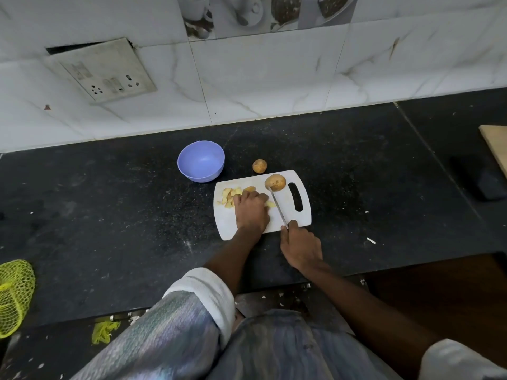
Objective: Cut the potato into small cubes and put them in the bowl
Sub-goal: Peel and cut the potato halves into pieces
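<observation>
A: Two hands are working the cutting board (299,215): left hand (251,212) curling over potato pieces (233,193), right hand (300,246) gripping the knife (278,207).

B: Blade is lying close beside those fingers; a slip risks a cut. Bowl (200,161) is standing far-left, unfilled.

Pale yellow potato cubes (232,195) lie scattered on the white cutting board's (277,218) left; the purple bowl (201,161) sits far-left, upright.

Yellow mesh bag (13,294), wall socket (105,74)
</observation>
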